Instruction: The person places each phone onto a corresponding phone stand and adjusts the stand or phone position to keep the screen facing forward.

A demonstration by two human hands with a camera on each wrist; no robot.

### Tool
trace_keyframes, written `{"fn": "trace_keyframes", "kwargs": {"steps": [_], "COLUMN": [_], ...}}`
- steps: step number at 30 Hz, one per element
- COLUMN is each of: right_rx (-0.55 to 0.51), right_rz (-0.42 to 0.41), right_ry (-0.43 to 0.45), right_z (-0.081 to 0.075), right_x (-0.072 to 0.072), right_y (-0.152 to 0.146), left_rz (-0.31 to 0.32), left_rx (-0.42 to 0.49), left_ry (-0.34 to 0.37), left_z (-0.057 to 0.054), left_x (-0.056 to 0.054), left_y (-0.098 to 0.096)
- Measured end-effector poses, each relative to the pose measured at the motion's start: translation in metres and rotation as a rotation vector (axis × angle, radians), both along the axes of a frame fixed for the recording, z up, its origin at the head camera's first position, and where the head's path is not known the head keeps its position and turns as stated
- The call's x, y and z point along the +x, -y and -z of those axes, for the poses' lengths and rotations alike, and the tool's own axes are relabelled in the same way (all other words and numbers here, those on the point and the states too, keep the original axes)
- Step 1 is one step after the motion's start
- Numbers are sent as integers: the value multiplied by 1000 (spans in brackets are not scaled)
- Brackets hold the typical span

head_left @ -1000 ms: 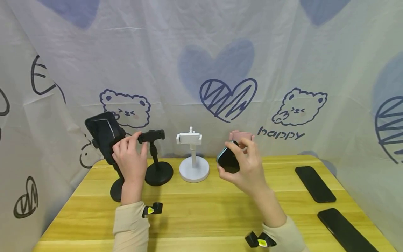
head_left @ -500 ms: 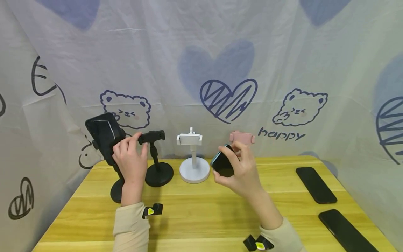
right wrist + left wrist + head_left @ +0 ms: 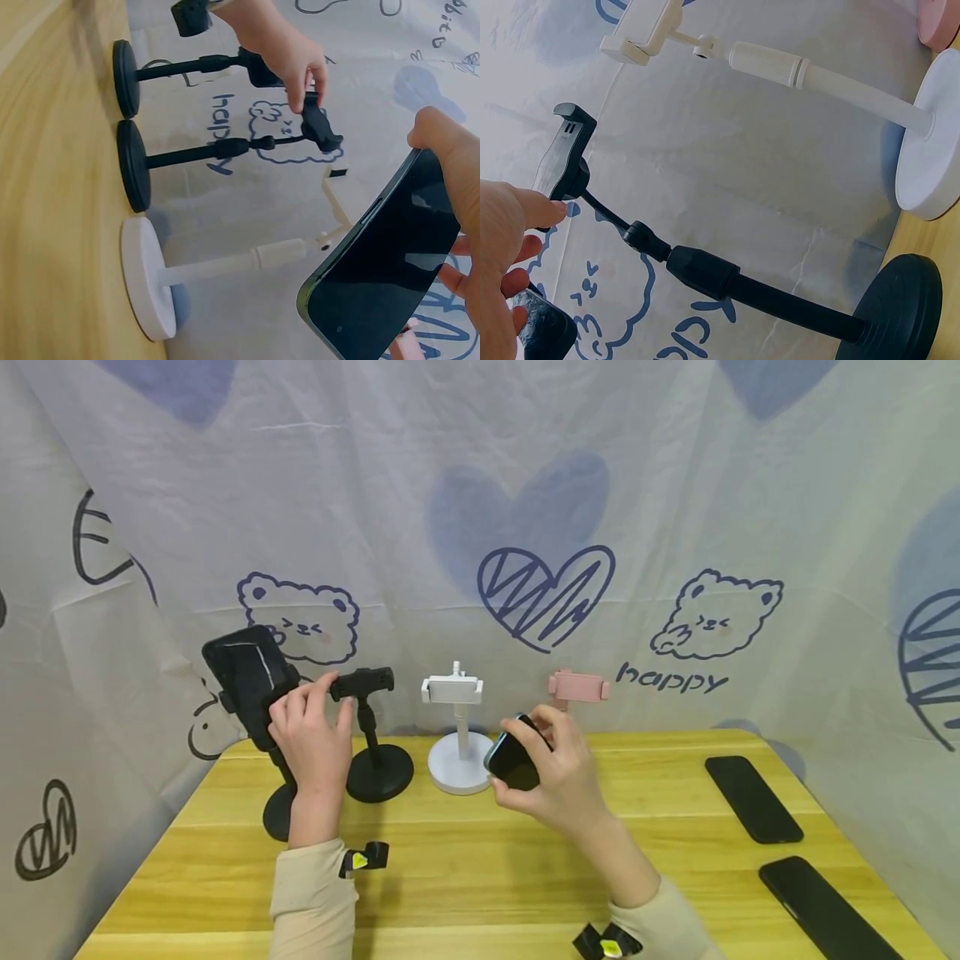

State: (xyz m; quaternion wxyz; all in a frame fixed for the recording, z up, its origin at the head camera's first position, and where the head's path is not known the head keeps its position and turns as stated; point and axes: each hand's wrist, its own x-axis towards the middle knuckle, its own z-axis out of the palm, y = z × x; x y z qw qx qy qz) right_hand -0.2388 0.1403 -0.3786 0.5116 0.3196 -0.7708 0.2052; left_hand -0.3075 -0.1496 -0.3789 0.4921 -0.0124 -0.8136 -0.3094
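Observation:
My left hand [image 3: 310, 735] pinches the near end of the clamp on a black phone stand [image 3: 365, 718], and the left wrist view shows the thumb against the clamp's lower end. Above the table, my right hand [image 3: 558, 768] grips a phone [image 3: 517, 762] by its edges, tilted, its dark screen showing in the right wrist view. That phone is in front of the base of a white phone stand [image 3: 462, 735], apart from its clamp. Left of my left hand, another black stand bears a phone [image 3: 247, 681]. Part of that stand is hidden behind the hand.
A pink phone stand [image 3: 579, 687] stands behind my right hand, which hides its lower part. Two dark phones, a farther one [image 3: 753, 799] and a nearer one [image 3: 821, 906], lie at the table's right side. A printed curtain [image 3: 450, 527] hangs behind the wooden table [image 3: 450, 877].
My right hand has moved left and slightly down with the phone, from in front of the pink stand toward the white one. The left hand has stayed on the black clamp.

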Motion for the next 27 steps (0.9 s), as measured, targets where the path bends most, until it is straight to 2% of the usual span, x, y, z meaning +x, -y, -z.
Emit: {"fn": "trace_keyframes", "kwargs": {"steps": [2,12,20,27], "right_rx": [1,29,36,60], "right_rz": [5,-87,-120,-136], "right_ry": [-22,-44,-33,-20], "right_z": [2,15,21,24], "right_x": [-1,-5,-7,-7], "right_y": [3,15,22,25], "left_rz": [-1,9,-2,13], "left_rx": [-3,-6,-9,6], "left_ry": [3,-2,0,-7], "left_z": [0,-1,-1,-1], "left_x": [0,-1,-1,-2], "left_y": [0,1,2,0]}}
